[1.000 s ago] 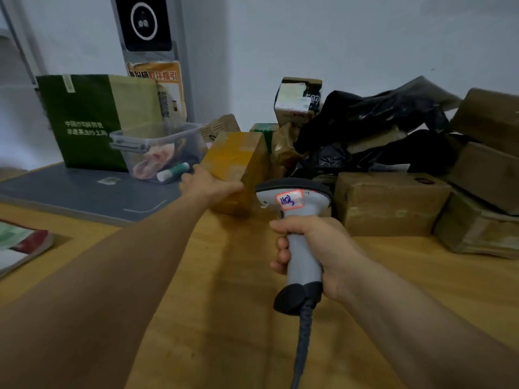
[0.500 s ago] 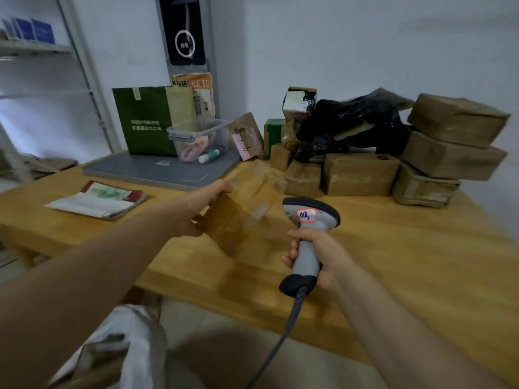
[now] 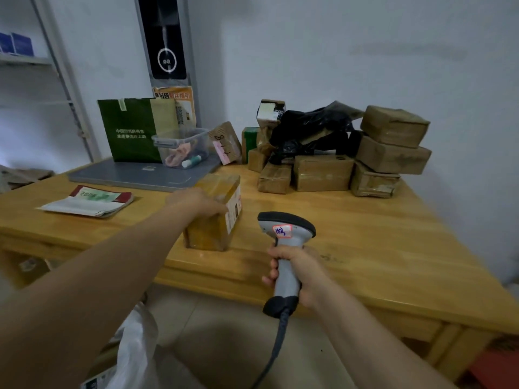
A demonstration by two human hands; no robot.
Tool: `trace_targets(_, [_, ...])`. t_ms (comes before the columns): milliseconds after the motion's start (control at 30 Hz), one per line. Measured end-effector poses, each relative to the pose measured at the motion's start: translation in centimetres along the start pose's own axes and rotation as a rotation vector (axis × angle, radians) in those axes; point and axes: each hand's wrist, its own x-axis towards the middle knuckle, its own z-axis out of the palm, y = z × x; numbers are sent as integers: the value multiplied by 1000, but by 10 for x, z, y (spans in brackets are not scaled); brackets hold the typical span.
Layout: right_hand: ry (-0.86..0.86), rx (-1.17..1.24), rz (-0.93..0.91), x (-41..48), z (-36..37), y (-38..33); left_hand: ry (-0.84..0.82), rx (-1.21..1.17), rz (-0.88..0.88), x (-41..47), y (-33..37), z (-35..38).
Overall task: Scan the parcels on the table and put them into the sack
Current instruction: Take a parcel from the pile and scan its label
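Left hand (image 3: 196,203) has set parcel (image 3: 209,234) on table (image 3: 365,237), near the scanner (image 3: 286,230).

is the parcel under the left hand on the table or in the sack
On the table. The parcel stands near the table's front edge, gripped on top by the left hand; the sack sits below it.

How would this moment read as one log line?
left hand: grips parcel on table | right hand: grips scanner beside parcel | sack: low left
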Motion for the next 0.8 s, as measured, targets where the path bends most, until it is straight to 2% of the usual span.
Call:
trace_targets(167, [-61, -121, -91, -7, -1, -4, 33, -474, -65, -11, -25, -27])
trace_targets(267, [-92, -232, -164, -11, 16, -6, 110, -614, -62, -19, -48, -63])
trace_targets(500, [-161, -530, -384, -30, 68, -1, 235, -389, -51, -43, -72, -138])
trace_targets(800, [-215, -741, -501, -46, 91, 19, 123, -324, 14, -47, -96, -146])
